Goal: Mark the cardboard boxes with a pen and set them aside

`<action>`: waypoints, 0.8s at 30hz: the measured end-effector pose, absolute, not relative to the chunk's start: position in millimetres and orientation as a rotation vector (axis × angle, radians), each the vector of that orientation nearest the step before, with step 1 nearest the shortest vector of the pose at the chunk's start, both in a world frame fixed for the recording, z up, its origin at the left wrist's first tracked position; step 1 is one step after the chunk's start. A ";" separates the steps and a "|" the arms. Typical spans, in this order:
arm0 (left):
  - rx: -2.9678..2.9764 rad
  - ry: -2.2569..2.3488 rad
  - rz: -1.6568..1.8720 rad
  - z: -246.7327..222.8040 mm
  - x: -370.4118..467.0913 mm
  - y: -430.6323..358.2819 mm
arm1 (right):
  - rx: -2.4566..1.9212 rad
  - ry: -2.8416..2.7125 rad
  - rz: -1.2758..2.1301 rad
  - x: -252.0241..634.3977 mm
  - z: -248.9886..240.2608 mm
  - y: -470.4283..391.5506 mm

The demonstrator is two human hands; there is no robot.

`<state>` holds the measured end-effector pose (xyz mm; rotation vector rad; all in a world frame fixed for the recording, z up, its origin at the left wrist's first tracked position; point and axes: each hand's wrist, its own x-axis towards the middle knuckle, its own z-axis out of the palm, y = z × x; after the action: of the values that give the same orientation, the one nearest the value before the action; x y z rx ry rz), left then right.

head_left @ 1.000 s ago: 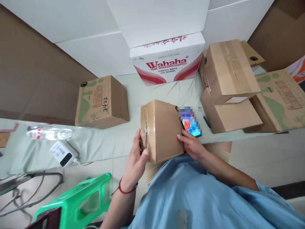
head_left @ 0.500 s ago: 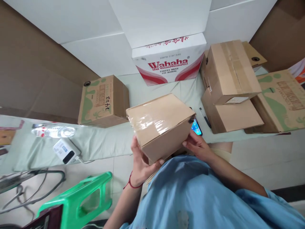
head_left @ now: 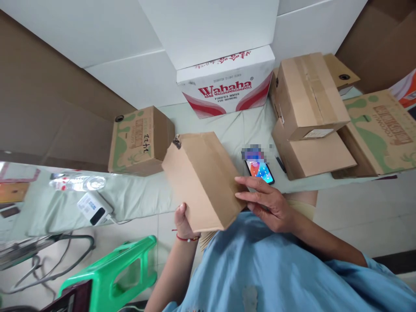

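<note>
Over the near edge of the table [head_left: 139, 197], the tilted cardboard box [head_left: 203, 182] seemed liable to slip, because only the left hand [head_left: 184, 224] clasped its lower edge while the right hand [head_left: 271, 206], loosely spread, merely touched its side.

Most fingers of the left hand [head_left: 183, 223] are hidden by the cardboard box [head_left: 203, 186], whose underside is also out of sight. The upper part of the smartphone's [head_left: 261, 173] screen is blurred into blocks, and its icons are too small to tell. Print on the white label [head_left: 319, 133] and the white device [head_left: 92, 207] is illegible. The bottom edge cuts off the green plastic stool [head_left: 97, 281]; the right edge, the orange-and-white package [head_left: 406, 92].
</note>
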<state>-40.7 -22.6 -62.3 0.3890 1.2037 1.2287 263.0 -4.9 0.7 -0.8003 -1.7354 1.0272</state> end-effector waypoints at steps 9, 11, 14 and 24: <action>0.235 1.164 1.078 -36.3 -21.0 -13.9 | -0.989 -1.575 1.156 270.5 -12.0 -0.4; 0.305 1.224 1.087 -24.5 -17.4 -15.1 | -1.020 -1.419 1.276 267.7 -24.9 -2.7; 0.399 1.346 1.106 -5.9 -12.4 -16.0 | -0.982 -1.200 1.422 259.3 -42.0 -6.9; 0.671 1.287 1.121 27.2 -4.3 -16.7 | -1.010 -1.049 1.497 252.5 -50.8 -5.3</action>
<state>-4.3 -16.7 27.2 0.6710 1.2870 1.1206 252.5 -5.3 -50.8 -1.0102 -1.0487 1.4974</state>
